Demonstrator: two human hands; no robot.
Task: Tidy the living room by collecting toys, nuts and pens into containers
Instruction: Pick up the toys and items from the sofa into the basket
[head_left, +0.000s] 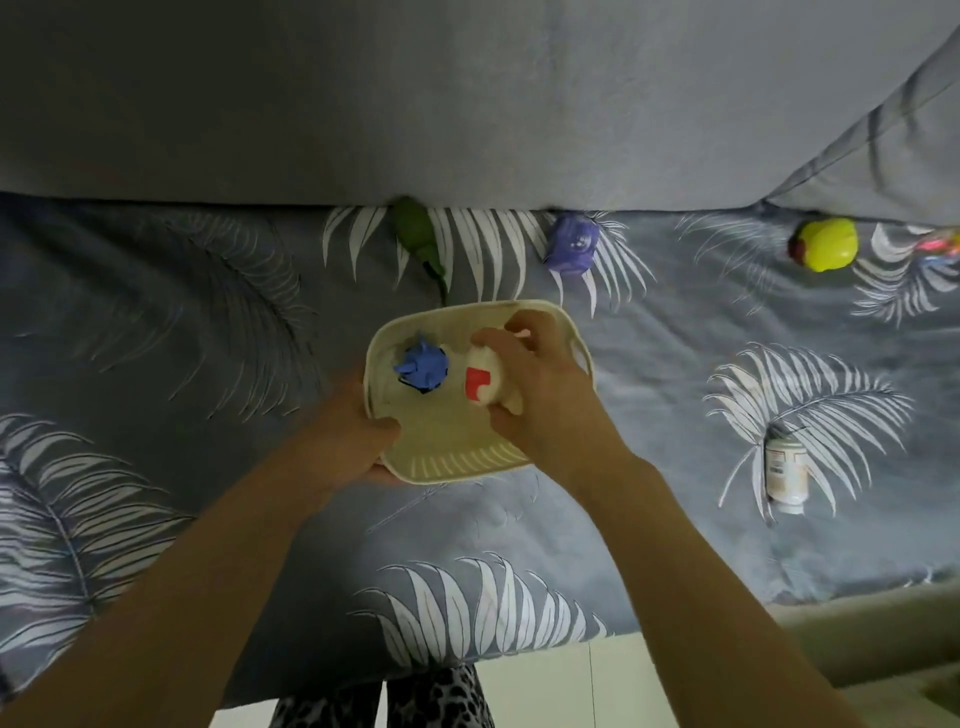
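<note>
L hand (358, 441) grips basket (457, 460) rim; R hand (540, 395) holds white-red toy (480, 382) inside, w/ blue toy (422, 365).

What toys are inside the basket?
Inside the basket sits a blue toy. The right hand grips a white and red toy there; anything beneath that hand is covered.

Basket (457, 457) sits mid-sofa on the seat cover (208, 364), two toys inside: spiky toy (422, 365) left, round toy (483, 382) right. Far behind it, along the backrest (415, 104): lizard toy (415, 234), cube toy (571, 243), ball toy (826, 244) farther right. Bottle (787, 475) lies right of basket.
</note>
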